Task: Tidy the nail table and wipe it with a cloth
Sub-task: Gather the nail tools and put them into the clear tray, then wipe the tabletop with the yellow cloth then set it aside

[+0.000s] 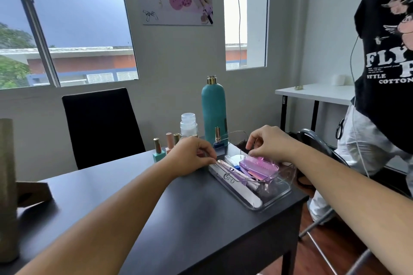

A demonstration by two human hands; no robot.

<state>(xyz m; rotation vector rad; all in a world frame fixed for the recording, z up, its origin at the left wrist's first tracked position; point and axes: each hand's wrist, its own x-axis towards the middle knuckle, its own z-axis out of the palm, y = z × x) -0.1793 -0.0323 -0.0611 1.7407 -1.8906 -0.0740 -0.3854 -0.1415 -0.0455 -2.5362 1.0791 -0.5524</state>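
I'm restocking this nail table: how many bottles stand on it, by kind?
Tall teal pump bottle with gold top: 1
Small clear plastic bottle with white cap: 1
Small nail polish bottles: 4 visible; the left hand may hide more
Total: 6 visible
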